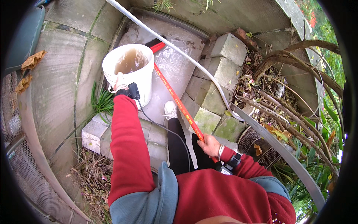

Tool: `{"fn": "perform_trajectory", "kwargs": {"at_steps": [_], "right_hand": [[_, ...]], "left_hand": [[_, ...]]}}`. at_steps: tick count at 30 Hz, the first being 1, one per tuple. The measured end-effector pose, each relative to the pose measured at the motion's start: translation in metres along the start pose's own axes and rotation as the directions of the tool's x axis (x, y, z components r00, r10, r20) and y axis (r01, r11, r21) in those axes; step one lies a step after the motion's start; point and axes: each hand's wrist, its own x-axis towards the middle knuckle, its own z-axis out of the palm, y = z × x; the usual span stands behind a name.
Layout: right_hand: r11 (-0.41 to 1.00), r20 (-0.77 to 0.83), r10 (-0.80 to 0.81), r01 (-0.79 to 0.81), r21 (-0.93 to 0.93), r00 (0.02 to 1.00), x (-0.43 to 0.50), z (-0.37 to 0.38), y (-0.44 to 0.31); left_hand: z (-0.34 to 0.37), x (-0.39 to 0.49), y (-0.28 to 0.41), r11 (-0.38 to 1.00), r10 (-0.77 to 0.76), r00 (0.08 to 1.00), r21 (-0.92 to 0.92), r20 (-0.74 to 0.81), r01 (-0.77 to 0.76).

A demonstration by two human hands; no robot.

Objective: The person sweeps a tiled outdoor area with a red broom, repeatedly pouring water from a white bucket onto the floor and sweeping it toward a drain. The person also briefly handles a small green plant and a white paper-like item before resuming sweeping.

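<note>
My left hand (119,81) grips the near rim of a white plastic bucket (139,81), its fingers partly hidden by the rim. Brown, murky water (131,61) shows inside the tilted bucket. Around the red handle of a broom (179,102) my right hand (210,145) is closed, near the handle's lower end in the picture. The broom's red head with dark bristles (153,43) rests on the wet floor (173,64) behind the bucket, which hides part of it.
A white hose (167,43) crosses overhead towards a grey metal bar (274,140). Stacked concrete blocks (212,86) line the right side, with more blocks (96,134) at lower left. Vine stems (296,60) and a patterned pot (260,148) stand right. Concrete walls (56,67) enclose the floor.
</note>
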Motion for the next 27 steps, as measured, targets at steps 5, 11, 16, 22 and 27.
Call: {"fn": "perform_trajectory", "kwargs": {"at_steps": [5, 11, 16, 22, 27], "right_hand": [[0.997, -0.054, -0.060, 0.057, -0.052, 0.997, 0.014, 0.005, 0.001], [0.982, -0.128, -0.175, 0.164, -0.097, 0.976, 0.018, 0.016, 0.011], [0.941, -0.211, -0.244, 0.179, -0.287, 0.947, -0.005, 0.008, 0.034], [0.976, -0.180, -0.055, 0.015, -0.219, 0.982, -0.116, -0.033, 0.045], [0.840, 0.043, 0.287, -0.272, 0.469, 0.957, -0.210, -0.052, 0.047]], "left_hand": [[-0.035, 0.003, 0.003, 0.990, 0.041, 0.964, 0.118, 0.262, -0.075], [-0.042, -0.032, 0.000, 0.999, 0.017, 0.962, 0.050, -0.272, -0.004], [-0.037, -0.064, 0.012, 0.988, 0.019, 0.868, 0.144, -0.497, 0.061], [-0.041, -0.079, 0.021, 0.972, -0.004, 0.894, 0.207, -0.448, 0.109], [-0.047, -0.084, 0.023, 0.963, -0.037, 0.870, 0.214, -0.491, 0.162]]}}
